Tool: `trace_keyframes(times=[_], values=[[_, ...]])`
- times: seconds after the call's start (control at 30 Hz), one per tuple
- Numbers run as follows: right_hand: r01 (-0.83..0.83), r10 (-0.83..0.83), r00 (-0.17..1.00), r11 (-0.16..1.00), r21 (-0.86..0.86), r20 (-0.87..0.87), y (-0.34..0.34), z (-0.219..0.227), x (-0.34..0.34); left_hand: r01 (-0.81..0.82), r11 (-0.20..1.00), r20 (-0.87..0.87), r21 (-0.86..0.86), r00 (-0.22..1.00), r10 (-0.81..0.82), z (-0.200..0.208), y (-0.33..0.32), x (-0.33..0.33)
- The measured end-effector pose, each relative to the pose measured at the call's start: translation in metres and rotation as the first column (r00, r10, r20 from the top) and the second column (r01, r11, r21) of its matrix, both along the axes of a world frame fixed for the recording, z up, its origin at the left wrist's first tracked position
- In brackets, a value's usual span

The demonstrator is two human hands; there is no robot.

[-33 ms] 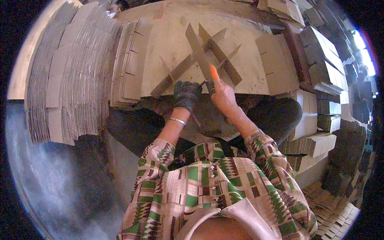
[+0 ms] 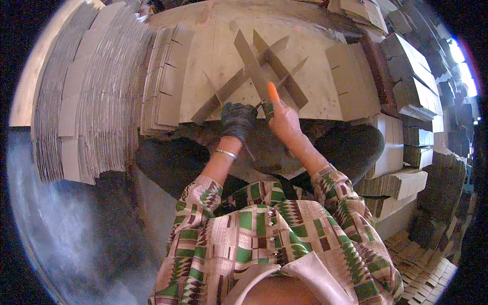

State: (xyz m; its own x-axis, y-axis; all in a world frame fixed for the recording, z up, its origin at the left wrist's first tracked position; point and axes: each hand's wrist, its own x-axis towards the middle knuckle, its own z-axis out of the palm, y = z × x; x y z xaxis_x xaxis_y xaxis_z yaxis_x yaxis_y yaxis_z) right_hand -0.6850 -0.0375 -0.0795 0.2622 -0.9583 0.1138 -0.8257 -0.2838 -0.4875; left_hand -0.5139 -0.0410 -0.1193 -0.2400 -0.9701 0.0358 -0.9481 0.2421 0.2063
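Observation:
Several slotted cardboard strips (image 2: 247, 53) stand on edge on the board, crossing one another in a lattice. My right hand (image 2: 286, 123) pinches the near end of one long strip. An orange finger cover (image 2: 273, 91) lies against that strip, and a dark cover shows beside it. My left hand (image 2: 238, 121), in a dark fingerless-looking glove, is closed beside the same near end. Its fingertips are hidden, so what they grip cannot be made out. Another strip (image 2: 206, 108) ends just left of the glove.
A pale wooden board (image 2: 203, 66) lies in front of my crossed legs. Tall cardboard stacks (image 2: 101, 96) line the left side, with a smaller slotted pile (image 2: 165, 81) nearer. At right lie more flat slotted sheets (image 2: 353, 81) and bundled cardboard stacks (image 2: 396, 183).

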Motion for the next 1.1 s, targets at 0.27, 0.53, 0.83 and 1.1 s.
trace_keyframes(times=[0.27, 0.53, 0.83, 1.1], values=[[-0.052, 0.052, 0.999, 0.998, -0.038, -0.001, -0.003, -0.002, -0.008, -0.010, 1.000, -0.071, -0.008, 0.997, 0.010, 0.000, -0.002, -0.001], [-0.084, 0.088, 0.994, 0.995, 0.057, -0.072, -0.013, -0.004, 0.006, 0.019, 0.999, -0.081, -0.039, 0.996, -0.022, 0.000, 0.004, 0.006], [-0.151, 0.218, 0.945, 0.951, 0.268, -0.243, -0.027, -0.012, -0.002, -0.040, 0.997, -0.143, 0.064, 0.989, 0.049, 0.005, -0.001, 0.006], [0.330, -0.331, 0.943, 0.919, 0.215, -0.034, -0.061, -0.033, -0.074, -0.187, 0.980, -0.261, 0.070, 0.945, 0.199, -0.034, -0.028, 0.081]])
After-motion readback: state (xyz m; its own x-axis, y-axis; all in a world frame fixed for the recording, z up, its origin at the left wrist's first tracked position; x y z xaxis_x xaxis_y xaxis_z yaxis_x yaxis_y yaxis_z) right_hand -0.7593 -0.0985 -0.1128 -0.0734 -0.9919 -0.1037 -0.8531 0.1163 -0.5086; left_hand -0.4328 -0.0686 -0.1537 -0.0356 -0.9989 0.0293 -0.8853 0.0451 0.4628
